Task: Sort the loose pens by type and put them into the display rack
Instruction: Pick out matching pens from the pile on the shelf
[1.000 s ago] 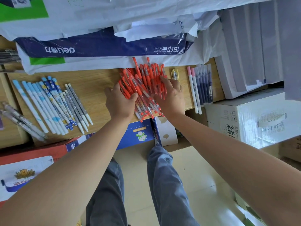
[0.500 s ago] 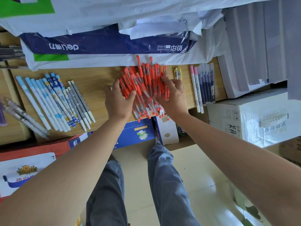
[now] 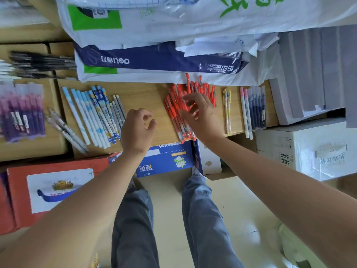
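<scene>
Right now the right hand [image 3: 201,115] lies on top of a loose heap of orange-red plastic pens [image 3: 173,109], its fingers [image 3: 190,102] bent and spread over the barrels. Motion blur hides whether they pinch a pen or only press on the heap, so I cannot tell. The heap sits on a pale wooden board [image 3: 146,95], fanning out under and beyond that hand's fingertips, and the near ends of some pens reach the board's front edge beside the wrist.

The left hand [image 3: 138,130] hovers over bare wood just left of the heap and apart from it, fingers loosely curled and grasping nothing. Just left of this hand lies a slanted row of slim grey pens [image 3: 118,109], then dark-blue patterned pens [image 3: 102,107], then light-blue-and-white pens [image 3: 85,117]. Farther left are a few clear-barrelled pens [image 3: 65,130] and a clear pack of purple pens [image 3: 21,113].

Right of the right hand lies a single yellow pen [image 3: 227,105], then two pink-capped white pens [image 3: 245,113] and a row of dark navy pens [image 3: 257,107]. Beyond both hands, a dark-blue and white plastic-wrapped paper pack [image 3: 154,60] overhangs the board's far edge, and the farthest pens of the heap reach onto its white edge. Below the wrists a blue cardboard box [image 3: 168,161] stands under the board.
</scene>
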### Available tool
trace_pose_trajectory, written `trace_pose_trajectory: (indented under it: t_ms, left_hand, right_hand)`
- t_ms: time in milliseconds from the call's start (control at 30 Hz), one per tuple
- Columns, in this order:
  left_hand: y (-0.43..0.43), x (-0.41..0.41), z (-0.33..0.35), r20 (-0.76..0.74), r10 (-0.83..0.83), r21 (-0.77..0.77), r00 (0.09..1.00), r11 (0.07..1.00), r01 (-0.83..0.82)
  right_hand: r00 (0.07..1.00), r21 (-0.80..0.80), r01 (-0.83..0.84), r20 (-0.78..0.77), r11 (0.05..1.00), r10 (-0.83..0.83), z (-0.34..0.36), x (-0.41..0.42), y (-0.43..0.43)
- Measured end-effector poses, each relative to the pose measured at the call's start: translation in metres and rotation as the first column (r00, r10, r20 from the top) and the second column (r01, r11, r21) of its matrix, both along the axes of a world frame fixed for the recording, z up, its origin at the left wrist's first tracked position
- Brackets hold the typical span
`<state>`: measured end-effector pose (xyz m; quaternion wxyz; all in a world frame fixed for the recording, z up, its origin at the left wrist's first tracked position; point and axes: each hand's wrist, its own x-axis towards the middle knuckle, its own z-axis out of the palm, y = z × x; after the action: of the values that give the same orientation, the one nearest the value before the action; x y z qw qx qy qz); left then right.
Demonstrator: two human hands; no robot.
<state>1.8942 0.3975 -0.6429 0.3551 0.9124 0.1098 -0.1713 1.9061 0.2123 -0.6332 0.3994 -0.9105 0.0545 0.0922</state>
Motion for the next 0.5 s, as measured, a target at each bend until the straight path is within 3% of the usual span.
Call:
trace_pose_trajectory:
  t_ms: [200, 333, 500]
  left_hand:
    - [0.087, -0.003, 0.002, 0.069, 0.093, 0.216, 0.993, 0.970, -0.106]
    - [0.123, -0.006, 0.000, 0.070, 0.140, 0.332, 0.988, 0.930, -0.156]
    - [0.141, -0.004, -0.008, -0.016, 0.204, 0.356, 0.979, 0.916, -0.185]
  right_hand:
    - [0.977, 0.001, -0.190, -0.096, 0.982, 0.189, -0.009, 0.003, 0.102]
    - [0.972, -0.013, -0.176, -0.163, 0.984, 0.171, -0.028, -0.001, 0.145]
    - [0.970, -0.113, -0.183, -0.185, 0.977, 0.161, -0.047, 0.002, 0.172]
